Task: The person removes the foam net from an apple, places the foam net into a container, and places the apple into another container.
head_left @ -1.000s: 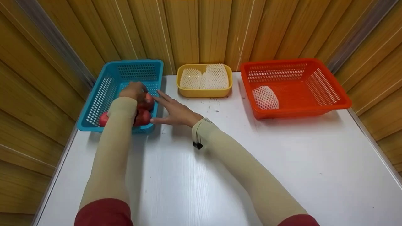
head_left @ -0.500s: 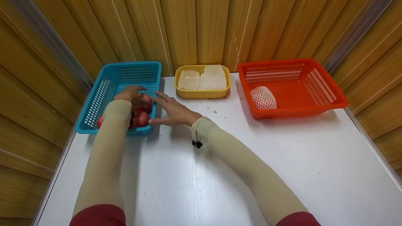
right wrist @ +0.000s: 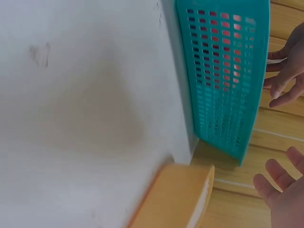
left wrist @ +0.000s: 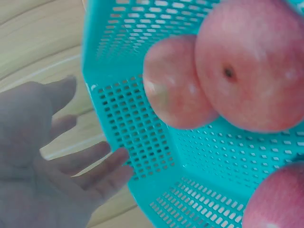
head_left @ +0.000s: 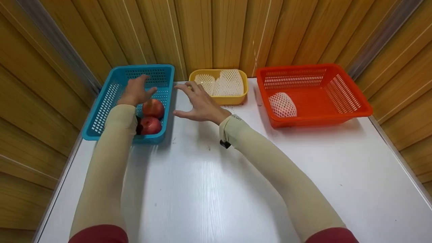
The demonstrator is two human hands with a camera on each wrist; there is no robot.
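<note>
In the head view my left hand (head_left: 134, 90) is over the blue basket (head_left: 171, 84), its fingers spread and nothing in them. Two red apples (head_left: 151, 125) show in that basket below the hand; the left wrist view shows a third apple (left wrist: 275, 202), which my forearm covers from above. My right hand (head_left: 204, 104) hovers between the blue basket and the yellow tub (head_left: 233, 100), fingers apart and holding nothing. White foam fruit nets (head_left: 231, 82) lie in the tub, partly behind the right hand.
At the right stands a red basket (head_left: 324, 119) with one net-wrapped fruit (head_left: 282, 105) in its near left corner. Wood-patterned walls (head_left: 229, 33) close off the back and both sides of the white table (head_left: 202, 189).
My left hand has lifted off the apples and moved up and slightly left, away from them. My right hand has drawn back from the blue basket's rim toward the yellow tub.
</note>
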